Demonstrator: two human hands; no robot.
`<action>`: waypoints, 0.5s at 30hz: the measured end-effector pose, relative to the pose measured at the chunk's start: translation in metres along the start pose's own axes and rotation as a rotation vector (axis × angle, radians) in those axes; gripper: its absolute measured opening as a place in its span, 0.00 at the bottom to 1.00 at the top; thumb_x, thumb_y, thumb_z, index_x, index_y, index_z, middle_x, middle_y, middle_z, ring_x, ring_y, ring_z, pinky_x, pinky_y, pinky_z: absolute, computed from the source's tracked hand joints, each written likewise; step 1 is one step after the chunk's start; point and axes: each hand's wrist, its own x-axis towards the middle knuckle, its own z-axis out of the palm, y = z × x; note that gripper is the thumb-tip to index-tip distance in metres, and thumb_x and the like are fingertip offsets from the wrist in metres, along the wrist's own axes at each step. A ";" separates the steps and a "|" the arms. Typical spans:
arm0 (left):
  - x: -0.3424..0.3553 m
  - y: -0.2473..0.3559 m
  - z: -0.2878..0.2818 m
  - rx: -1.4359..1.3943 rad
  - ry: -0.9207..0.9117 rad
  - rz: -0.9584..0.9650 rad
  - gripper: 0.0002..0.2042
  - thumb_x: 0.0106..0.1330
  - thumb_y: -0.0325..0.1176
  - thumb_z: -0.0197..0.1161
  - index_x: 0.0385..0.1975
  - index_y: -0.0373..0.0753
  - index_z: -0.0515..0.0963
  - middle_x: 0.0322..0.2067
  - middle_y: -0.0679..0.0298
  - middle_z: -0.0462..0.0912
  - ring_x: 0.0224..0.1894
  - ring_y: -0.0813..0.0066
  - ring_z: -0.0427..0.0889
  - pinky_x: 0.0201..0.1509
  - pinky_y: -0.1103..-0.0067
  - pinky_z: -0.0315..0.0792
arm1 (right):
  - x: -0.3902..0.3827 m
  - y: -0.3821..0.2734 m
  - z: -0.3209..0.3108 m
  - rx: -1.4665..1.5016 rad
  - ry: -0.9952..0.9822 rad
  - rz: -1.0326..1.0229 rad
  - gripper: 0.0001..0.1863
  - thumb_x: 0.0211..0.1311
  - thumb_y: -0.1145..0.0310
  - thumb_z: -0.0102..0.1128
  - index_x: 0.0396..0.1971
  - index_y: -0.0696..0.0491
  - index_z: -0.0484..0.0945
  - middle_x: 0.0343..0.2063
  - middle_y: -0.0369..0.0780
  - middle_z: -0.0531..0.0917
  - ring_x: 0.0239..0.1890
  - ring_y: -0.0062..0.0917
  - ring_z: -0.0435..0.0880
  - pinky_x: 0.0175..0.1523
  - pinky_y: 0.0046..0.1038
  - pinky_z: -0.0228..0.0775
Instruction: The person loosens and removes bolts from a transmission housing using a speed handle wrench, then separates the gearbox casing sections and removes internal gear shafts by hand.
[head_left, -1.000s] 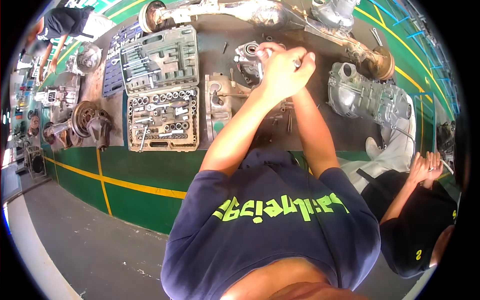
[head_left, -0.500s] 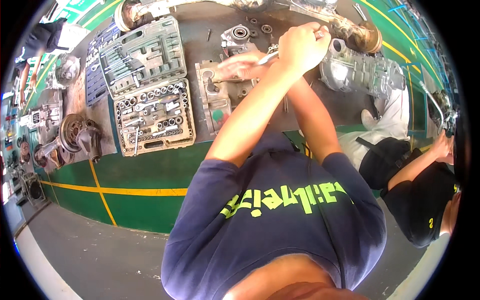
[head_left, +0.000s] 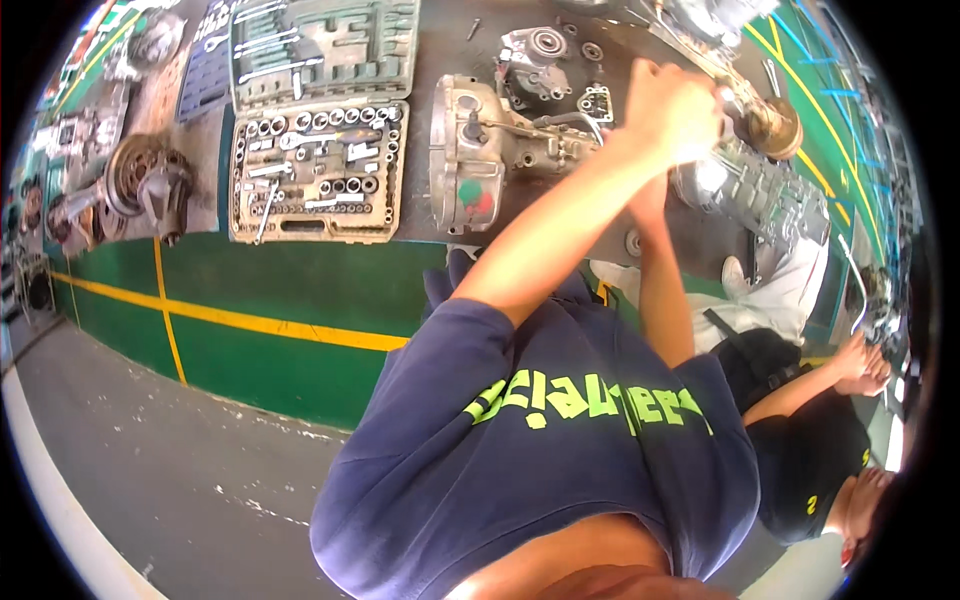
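Right now your left hand (head_left: 678, 112) is raised past the far end of the pale gearbox housing (head_left: 500, 150), its fingers folded inward; bright glare washes over its edge, so I cannot tell whether anything sits in your grip. Your right forearm (head_left: 665, 275) comes up underneath and passes behind your left wrist, which leaves your right hand out of sight, and I cannot tell what it does or holds. That housing lies on the dark tabletop (head_left: 440, 55) in front of you, to the left of your hands, with a green patch and a red patch on its broad flange. Just right of your left hand you have a silver ribbed casing (head_left: 775, 205), lying on its side near the tabletop's right end. Beyond the housing sits a smaller cover with a round bearing (head_left: 540, 65), and between it and your left hand lies a small metal plate with an opening (head_left: 597, 103). Well to your left, an open tool case (head_left: 372, 222) shows its rows of sockets and wrenches, with a blue case (head_left: 205, 85) beside it and a rusty hub (head_left: 135, 175) further out. At your right, a co-worker in a dark top (head_left: 800, 485) holds both hands close together.
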 end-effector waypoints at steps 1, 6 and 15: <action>-0.003 0.008 0.011 -0.088 0.019 -0.044 0.13 0.64 0.42 0.58 0.25 0.40 0.81 0.23 0.55 0.83 0.31 0.53 0.83 0.44 0.63 0.67 | -0.012 -0.020 0.015 0.407 0.130 0.164 0.14 0.70 0.65 0.55 0.48 0.57 0.81 0.51 0.41 0.83 0.56 0.31 0.78 0.62 0.36 0.67; -0.011 0.032 0.011 -0.510 0.354 -0.064 0.07 0.53 0.35 0.67 0.26 0.41 0.78 0.26 0.59 0.80 0.33 0.57 0.78 0.38 0.65 0.67 | 0.051 -0.085 0.040 0.083 0.008 -0.130 0.13 0.70 0.67 0.57 0.50 0.51 0.83 0.51 0.39 0.84 0.60 0.33 0.75 0.67 0.34 0.61; 0.010 0.017 -0.039 -0.722 0.360 0.006 0.17 0.64 0.39 0.59 0.15 0.37 0.75 0.15 0.55 0.77 0.21 0.54 0.80 0.27 0.62 0.71 | 0.095 -0.005 -0.019 0.308 0.309 0.283 0.17 0.74 0.61 0.51 0.49 0.57 0.80 0.47 0.42 0.84 0.55 0.30 0.79 0.64 0.31 0.65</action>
